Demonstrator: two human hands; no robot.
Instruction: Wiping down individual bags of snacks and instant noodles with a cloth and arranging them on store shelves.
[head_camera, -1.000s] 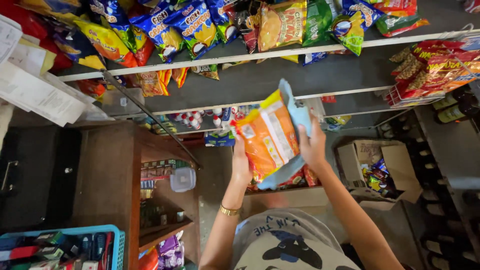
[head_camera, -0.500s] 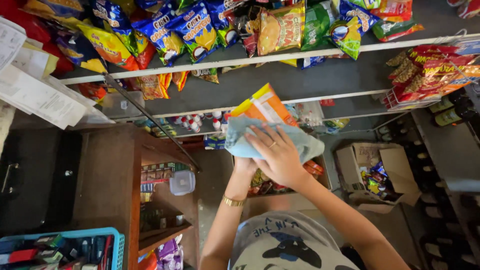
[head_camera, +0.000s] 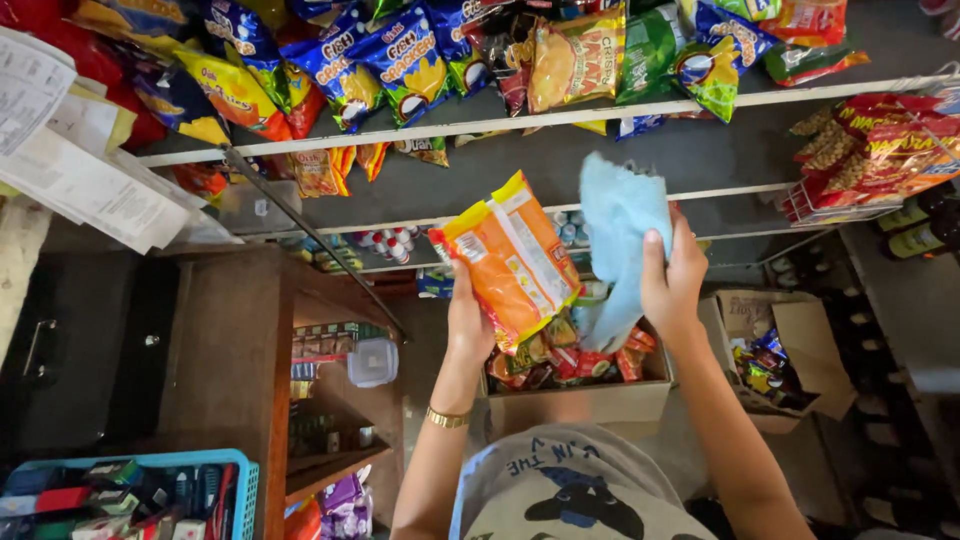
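At the centre of the frame my left hand (head_camera: 468, 325) is clamped on the orange-and-yellow plastic snack packet (head_camera: 512, 258), tilting its face up so it can be wiped. My right hand (head_camera: 672, 283) pinches the pale blue cloth (head_camera: 618, 240), now lifted off to the packet's right; half a second ago it lay across it. Below sits what looks like a cardboard box (head_camera: 580, 402) of more packets

A small shop: snack bags (head_camera: 420, 55) hang in rows above the hands, a stock box (head_camera: 580, 400) sits below them
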